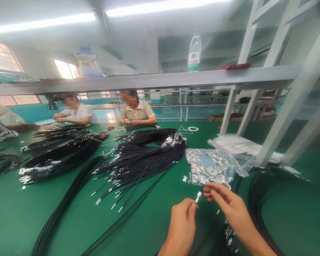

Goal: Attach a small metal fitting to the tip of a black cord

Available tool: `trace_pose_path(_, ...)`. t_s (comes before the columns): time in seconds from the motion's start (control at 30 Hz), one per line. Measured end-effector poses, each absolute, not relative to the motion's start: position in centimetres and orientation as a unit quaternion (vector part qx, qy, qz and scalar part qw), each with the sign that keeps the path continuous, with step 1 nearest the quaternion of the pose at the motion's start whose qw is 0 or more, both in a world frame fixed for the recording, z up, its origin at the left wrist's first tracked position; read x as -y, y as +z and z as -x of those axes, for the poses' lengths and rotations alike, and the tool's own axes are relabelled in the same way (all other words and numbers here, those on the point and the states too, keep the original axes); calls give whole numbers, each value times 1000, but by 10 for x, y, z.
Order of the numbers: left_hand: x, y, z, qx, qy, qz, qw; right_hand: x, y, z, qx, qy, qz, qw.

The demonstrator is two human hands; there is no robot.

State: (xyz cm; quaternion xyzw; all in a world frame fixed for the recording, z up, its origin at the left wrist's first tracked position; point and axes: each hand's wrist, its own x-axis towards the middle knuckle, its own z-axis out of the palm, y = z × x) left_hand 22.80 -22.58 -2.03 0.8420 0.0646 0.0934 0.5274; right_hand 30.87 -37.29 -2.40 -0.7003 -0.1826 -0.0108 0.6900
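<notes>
Green work table (pixel 21 213), seen from the head camera. Far left edge: small coil of black cable (pixel 1 163). Next to it, a bundle of black cables with silver ends (pixel 61 151), lying diagonally. Behind it, across the table, a co-worker in a white shirt (pixel 78 112), hands down on the table top. Right of that one, a second co-worker in a striped shirt (pixel 138 112), hands together at the table edge.

Centre: large looped bundle of black cables (pixel 144 153), loose ends with metal tips fanned out toward the near side. Long black strands (pixel 69 199) run from it to the near left corner.

Near centre: left hand (pixel 181 227), fingers curled, thumb and forefinger pinched on the lower end of a small metal terminal (pixel 198 196). The terminal sits on the tip of a thin black wire (pixel 202 190), held above the table between both hands. Right hand (pixel 229 206), just beside, fingers pressed together on the wire at its upper end.

Just behind the hands: clear plastic bag of silver terminals (pixel 209 167), a few loose pieces beside it. Further right: crumpled plastic bag (pixel 237 145) against a white frame leg (pixel 285 117). On the overhead shelf (pixel 149 81), a clear bottle with green label (pixel 194 53), upright.
</notes>
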Motion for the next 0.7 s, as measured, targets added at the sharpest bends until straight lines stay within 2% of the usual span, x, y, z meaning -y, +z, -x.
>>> trace_pose_path(0.17, 226, -20, -229, -66, 96, -843, 526, 369, -33, -305, 259, -66, 740, 617)
trace_pose_path(0.37, 224, -25, -231, -66, 94, -841, 529, 365, -31, -297, 367, -274, 779, 427)
trace_pose_path(0.5, 224, -22, -231, -71, 91, -842, 528, 363, -29, -295, 445, -340, 758, 335)
trace_pose_path(0.57, 224, -20, -231, -72, 93, -841, 529, 364, -27, -295, 433, -343, 763, 335)
trace_pose_path(0.7, 225, -17, -230, -65, 95, -838, 533, 369, -24, -298, 355, -324, 783, 394)
